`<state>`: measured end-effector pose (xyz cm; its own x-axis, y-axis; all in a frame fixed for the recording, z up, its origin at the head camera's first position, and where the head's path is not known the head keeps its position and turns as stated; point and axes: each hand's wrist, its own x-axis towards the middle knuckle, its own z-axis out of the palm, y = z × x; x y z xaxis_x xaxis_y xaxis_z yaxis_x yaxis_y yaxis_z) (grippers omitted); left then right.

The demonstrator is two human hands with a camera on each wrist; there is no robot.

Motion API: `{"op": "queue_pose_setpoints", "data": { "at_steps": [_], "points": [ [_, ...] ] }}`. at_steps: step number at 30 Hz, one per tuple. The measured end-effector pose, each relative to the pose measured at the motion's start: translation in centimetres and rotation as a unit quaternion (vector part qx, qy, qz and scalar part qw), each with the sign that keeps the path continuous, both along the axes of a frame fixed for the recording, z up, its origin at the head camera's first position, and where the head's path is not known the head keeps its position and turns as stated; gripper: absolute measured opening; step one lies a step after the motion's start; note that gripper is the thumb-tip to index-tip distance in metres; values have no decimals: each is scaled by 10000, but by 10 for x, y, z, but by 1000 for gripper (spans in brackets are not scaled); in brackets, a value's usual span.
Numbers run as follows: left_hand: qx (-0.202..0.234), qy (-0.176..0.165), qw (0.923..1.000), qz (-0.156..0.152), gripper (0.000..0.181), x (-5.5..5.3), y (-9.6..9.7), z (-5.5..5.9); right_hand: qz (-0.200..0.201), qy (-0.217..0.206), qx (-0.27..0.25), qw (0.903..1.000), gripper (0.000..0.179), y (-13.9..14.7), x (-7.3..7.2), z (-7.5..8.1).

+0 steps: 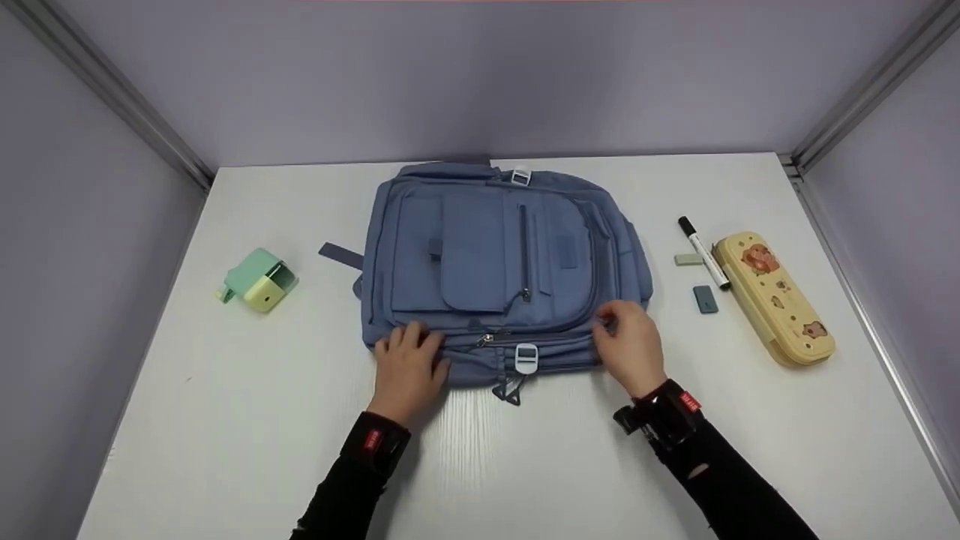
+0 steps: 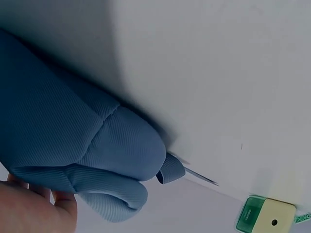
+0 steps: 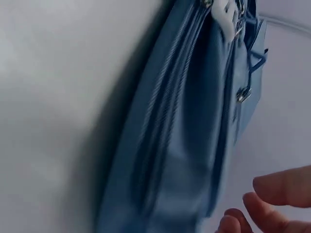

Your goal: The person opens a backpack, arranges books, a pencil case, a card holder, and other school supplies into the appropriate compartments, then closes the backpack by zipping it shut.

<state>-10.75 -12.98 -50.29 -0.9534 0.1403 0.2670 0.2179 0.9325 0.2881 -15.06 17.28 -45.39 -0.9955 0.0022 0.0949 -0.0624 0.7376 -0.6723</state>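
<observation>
A blue backpack (image 1: 472, 247) lies on its back on the white table, its front pockets facing up. My left hand (image 1: 409, 371) grips its near left edge, fingers bent over the top and thumb at the side. In the left wrist view these fingers (image 2: 63, 201) are partly hidden by the fabric. My right hand (image 1: 631, 349) is at the near right corner of the bag. In the right wrist view its thumb (image 3: 284, 187) and bent fingers stand slightly apart beside the bag, nothing between them. A zipper pull (image 1: 486, 340) lies on the near side, between the hands.
To the left stands a green and yellow pencil sharpener (image 1: 261, 281). On the right lie a marker (image 1: 703, 253), a pale green eraser-like block (image 1: 688, 259), a dark teal block (image 1: 705, 299) and a yellow pencil case (image 1: 776, 300). Grey panels (image 1: 480, 82) enclose the table.
</observation>
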Motion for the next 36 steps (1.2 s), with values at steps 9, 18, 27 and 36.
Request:
{"op": "queue_pose_setpoints", "data": {
  "at_steps": [9, 18, 27, 36],
  "points": [
    [714, -182, 9973, 35, 34, -2, -5, -7, 2087, -4, 1104, 9717, 13, -102, 20, 14],
    [957, -171, 9952, 87, 34, -2, -6, -13, 2428, 903, 2814, 9240, 8, -135, 9, -8],
    [953, -164, 9953, 43, 33, -1, -7, -12, 2287, 698, 2776, 9305, 14, -125, 3, -11],
    [1062, -200, 9941, 82, 34, -2, -6, -10, 2203, 222, 1593, 9621, 12, -108, 0, -8]
  ]
}}
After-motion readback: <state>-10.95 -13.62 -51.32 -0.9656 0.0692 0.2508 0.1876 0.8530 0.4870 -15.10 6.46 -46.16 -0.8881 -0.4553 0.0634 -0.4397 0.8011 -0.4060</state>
